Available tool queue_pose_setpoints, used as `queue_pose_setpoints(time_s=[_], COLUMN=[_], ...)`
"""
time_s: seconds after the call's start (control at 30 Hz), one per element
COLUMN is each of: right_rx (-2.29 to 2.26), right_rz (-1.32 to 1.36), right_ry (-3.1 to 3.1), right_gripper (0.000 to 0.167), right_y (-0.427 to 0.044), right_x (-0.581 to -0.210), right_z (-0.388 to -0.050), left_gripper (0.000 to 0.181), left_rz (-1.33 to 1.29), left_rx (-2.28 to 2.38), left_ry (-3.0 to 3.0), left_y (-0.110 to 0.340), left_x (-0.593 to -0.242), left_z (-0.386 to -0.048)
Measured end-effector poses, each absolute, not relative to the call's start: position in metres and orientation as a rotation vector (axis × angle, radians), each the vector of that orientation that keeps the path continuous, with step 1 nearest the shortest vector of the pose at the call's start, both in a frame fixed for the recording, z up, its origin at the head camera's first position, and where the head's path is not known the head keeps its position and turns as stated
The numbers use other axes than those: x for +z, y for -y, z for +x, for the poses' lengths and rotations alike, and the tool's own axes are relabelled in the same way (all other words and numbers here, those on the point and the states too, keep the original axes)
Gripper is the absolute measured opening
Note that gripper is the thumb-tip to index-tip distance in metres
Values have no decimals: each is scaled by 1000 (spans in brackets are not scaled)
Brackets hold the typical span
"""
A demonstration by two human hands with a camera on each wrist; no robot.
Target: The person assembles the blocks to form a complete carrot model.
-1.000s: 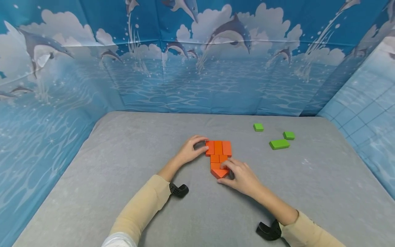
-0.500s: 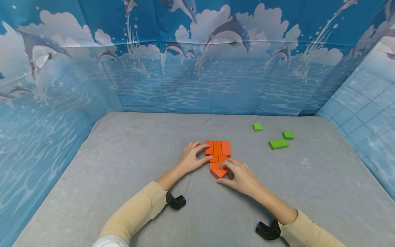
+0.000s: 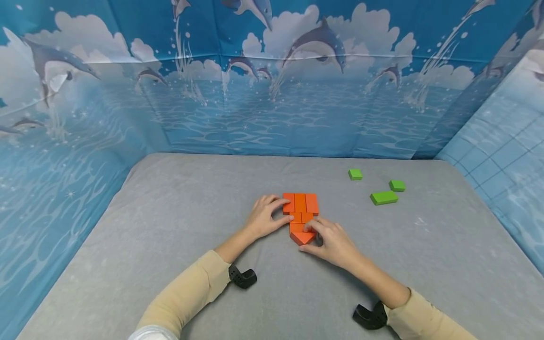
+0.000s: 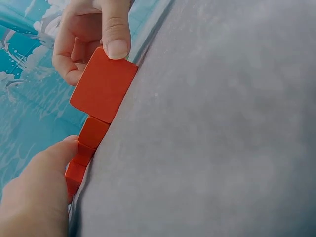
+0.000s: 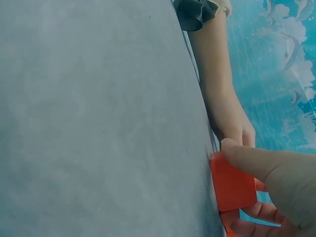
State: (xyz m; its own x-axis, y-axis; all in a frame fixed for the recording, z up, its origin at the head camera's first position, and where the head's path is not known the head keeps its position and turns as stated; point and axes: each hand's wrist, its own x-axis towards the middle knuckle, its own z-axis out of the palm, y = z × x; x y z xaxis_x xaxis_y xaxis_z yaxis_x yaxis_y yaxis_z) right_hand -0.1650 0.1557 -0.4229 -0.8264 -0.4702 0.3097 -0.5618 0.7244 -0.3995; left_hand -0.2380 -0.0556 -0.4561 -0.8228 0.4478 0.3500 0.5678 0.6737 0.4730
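Flat orange blocks lie joined in a figure on the grey cloth: several upright blocks across the far end, small ones below them, and a triangular block at the near end. My left hand curls at the figure's left side, fingertips on the far left block and thumb against a small block. My right hand pinches the triangular block, its thumb on the near face. In the left wrist view the right thumb covers that block's upper edge.
Three loose green blocks lie at the far right: a small one, another small one and a longer one. A blue dolphin-print curtain hangs behind the table. Black wrist mounts stick out from both sleeves.
My left hand has shifted slightly nearer along the figure's left side, its thumb passing from the far left block to a small block. The right hand and the blocks keep their places.
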Motion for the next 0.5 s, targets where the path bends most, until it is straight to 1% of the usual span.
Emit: queue_pose_setpoints(time_s=[0.13, 0.23, 0.37, 0.5], right_rx=[862, 980, 1069, 1068], right_rz=[854, 809, 648, 525], right_ry=[2733, 2743, 2728, 2697], right_gripper=[40, 42, 39, 37], right_y=[-161, -174, -205, -247], right_x=[-415, -403, -386, -382], right_z=[-169, -178, -202, -227], left_gripper=[48, 48, 48, 48], left_rz=[-830, -828, -828, -831], left_rx=[-864, -868, -879, -882], left_ry=[2677, 2679, 2682, 2679], left_y=[56, 56, 56, 55], left_x=[-456, -457, -456, -456], left_z=[-238, -239, -239, -238])
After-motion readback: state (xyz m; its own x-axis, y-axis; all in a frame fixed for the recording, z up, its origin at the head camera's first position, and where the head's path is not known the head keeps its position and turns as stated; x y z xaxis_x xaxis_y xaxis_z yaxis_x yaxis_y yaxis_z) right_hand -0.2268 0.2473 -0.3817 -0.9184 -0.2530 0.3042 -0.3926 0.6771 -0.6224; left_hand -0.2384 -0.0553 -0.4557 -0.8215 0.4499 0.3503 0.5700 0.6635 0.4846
